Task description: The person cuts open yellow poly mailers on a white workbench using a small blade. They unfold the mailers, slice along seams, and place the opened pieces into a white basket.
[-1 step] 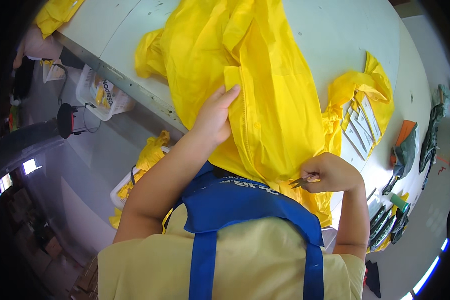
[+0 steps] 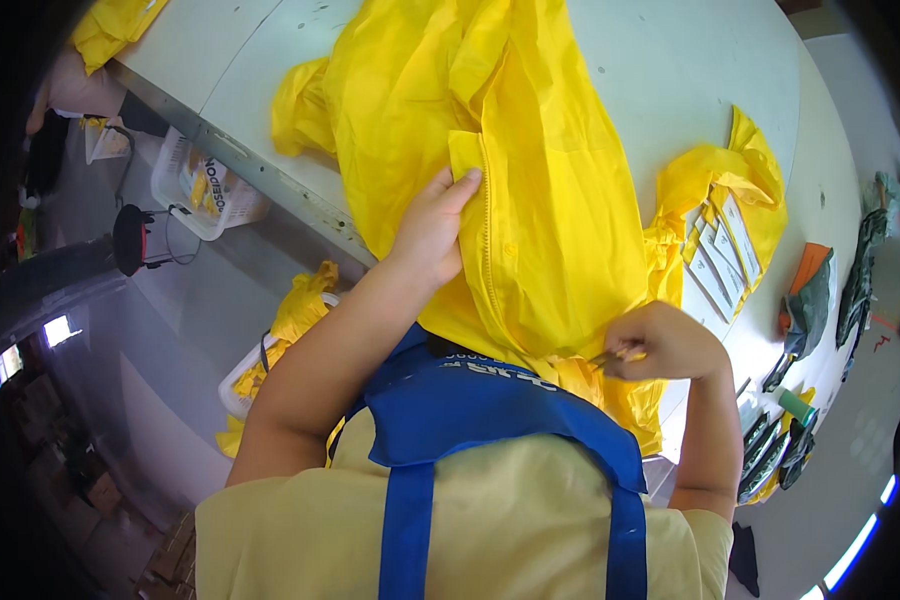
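Observation:
A yellow jacket (image 2: 560, 210) with a zipped front is spread over the table and hangs toward my lap. My left hand (image 2: 435, 225) grips the front flap beside the zipper (image 2: 488, 235), with its thumb on top and the fingers hidden under the fabric. Close to the lower right of the jacket, my right hand (image 2: 660, 340) is closed round small thread snips (image 2: 602, 359). Their blades point left, toward the hem, and show only in part. Whether the blades touch the cloth cannot be made out.
On the pale table (image 2: 690, 50) a yellow bundle (image 2: 760, 180) with white tags (image 2: 718, 262) lies to the right. Dark green pieces (image 2: 810, 295) are farther right. White baskets (image 2: 232, 210) with yellow items stand left, below the table edge. Another person's arm (image 2: 85, 85) shows at upper left.
My right hand has shifted slightly and turned, and less of the snips' blades shows. The jacket's front has moved a little; my left hand keeps its hold.

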A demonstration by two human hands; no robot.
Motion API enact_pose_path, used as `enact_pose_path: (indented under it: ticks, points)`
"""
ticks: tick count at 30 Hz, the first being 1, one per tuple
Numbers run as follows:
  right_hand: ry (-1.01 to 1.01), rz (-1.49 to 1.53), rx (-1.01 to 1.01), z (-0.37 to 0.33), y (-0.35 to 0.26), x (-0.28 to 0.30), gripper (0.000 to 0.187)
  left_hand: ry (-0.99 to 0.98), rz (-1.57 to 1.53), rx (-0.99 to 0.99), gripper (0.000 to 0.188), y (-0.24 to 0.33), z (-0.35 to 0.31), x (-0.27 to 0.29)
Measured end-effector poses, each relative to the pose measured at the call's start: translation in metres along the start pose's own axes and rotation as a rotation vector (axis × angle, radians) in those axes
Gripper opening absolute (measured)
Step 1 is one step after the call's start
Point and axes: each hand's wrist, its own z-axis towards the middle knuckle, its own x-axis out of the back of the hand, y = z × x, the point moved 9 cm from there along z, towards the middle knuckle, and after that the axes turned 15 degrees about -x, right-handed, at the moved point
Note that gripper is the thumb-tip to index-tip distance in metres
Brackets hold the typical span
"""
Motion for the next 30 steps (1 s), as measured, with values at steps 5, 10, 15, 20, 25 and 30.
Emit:
enact_pose_path:
  ticks: [5, 10, 15, 20, 25, 30]
  points:
    - [0.605, 0.123, 0.080, 0.015, -0.048, 0.101, 0.022, -0.176, 0.149, -0.134, 0.031, 0.013, -0.001, -0.018]
    - [0.415, 0.207, 0.477, 0.113, -0.110, 0.119, 0.035, -0.214, 0.060, -0.206, 0.033, 0.030, -0.011, -0.039]
    - [0.222, -0.006, 0.111, 0.155, -0.092, 0.115, 0.024, -0.247, 0.527, -0.126, 0.033, 0.030, 0.005, 0.005]
    - [0.225, 0.299, 0.198, 0.127, -0.100, 0.104, 0.017, -0.257, 0.907, -0.469, 0.018, 0.046, 0.002, -0.014]
    - [0.095, 0.364, 0.228, 0.117, -0.084, 0.110, 0.022, -0.508, 0.760, -0.171, 0.026, 0.024, 0.006, -0.040]
    - [0.211, 0.646, 0.282, 0.109, -0.062, 0.121, 0.019, -0.271, 1.375, -0.740, 0.027, 0.071, 0.073, -0.030]
